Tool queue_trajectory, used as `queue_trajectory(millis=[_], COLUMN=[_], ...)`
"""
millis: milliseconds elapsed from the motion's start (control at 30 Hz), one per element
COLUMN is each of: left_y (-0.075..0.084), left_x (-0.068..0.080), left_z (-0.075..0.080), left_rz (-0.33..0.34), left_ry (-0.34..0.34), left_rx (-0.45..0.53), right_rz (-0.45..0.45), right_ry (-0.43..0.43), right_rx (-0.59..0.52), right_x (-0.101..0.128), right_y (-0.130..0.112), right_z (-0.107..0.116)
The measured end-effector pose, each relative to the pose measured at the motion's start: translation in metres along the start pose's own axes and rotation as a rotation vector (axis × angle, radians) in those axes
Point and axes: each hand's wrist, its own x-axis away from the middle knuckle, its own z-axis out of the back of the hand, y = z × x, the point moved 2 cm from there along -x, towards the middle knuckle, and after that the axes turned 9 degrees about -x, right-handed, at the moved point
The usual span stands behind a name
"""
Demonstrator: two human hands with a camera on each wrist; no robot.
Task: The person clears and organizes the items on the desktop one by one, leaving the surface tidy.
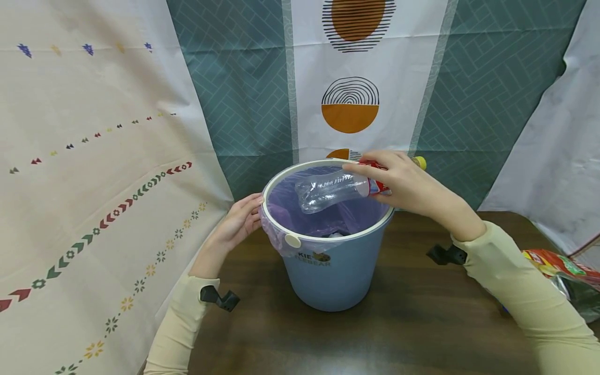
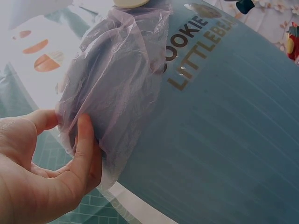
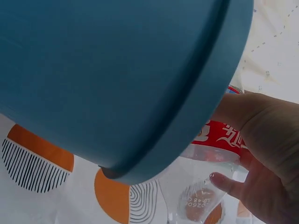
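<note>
A light blue trash can (image 1: 334,276) stands upright on the table, its white rim (image 1: 286,172) draped with a thin purple bag liner (image 2: 126,84). My left hand (image 1: 239,221) grips the can's left side at the rim, with thumb and fingers on the liner where it folds over the outside. Above the can's mouth, my right hand (image 1: 398,179) holds a clear plastic bottle (image 1: 328,190) with a red label (image 3: 224,137) and a yellow cap (image 1: 420,162). The bottle lies nearly sideways, its base pointing left over the opening. Something pale shows low inside the liner.
The brown wooden table (image 1: 422,312) extends around the can. Colourful snack packaging (image 1: 562,265) lies at the right edge, partly behind my right sleeve. A patterned curtain (image 1: 253,104) hangs close behind the can, and a white printed cloth (image 1: 94,182) borders the left.
</note>
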Motion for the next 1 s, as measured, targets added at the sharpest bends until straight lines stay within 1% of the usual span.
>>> queue_trajectory(millis=[167, 300, 400, 533, 733, 1000], left_y=[0.0007, 0.0013, 0.0013, 0.0007, 0.0001, -0.001], left_x=[0.0, 0.0, 0.0001, 0.0003, -0.0003, -0.0002], left_z=[0.0002, -0.0003, -0.0008, -0.0011, -0.0008, 0.0005], left_rz=[0.001, 0.006, 0.009, 0.009, -0.004, 0.001], left_ry=[0.004, 0.004, 0.005, 0.005, -0.007, -0.001], left_rx=[-0.007, -0.008, -0.008, -0.005, 0.001, 0.001], right_rz=[-0.021, -0.079, -0.086, -0.06, -0.107, -0.103], right_ry=[-0.027, -0.091, -0.12, -0.132, -0.161, -0.164], right_rx=[-0.013, -0.02, -0.013, -0.006, -0.035, -0.058], right_x=[-0.0009, -0.0015, -0.0015, -0.0016, -0.0035, 0.0004], right_y=[-0.0005, -0.0012, -0.0021, -0.0035, -0.005, -0.0028], right_z=[-0.002, -0.0037, -0.0058, -0.0075, -0.0054, -0.0086])
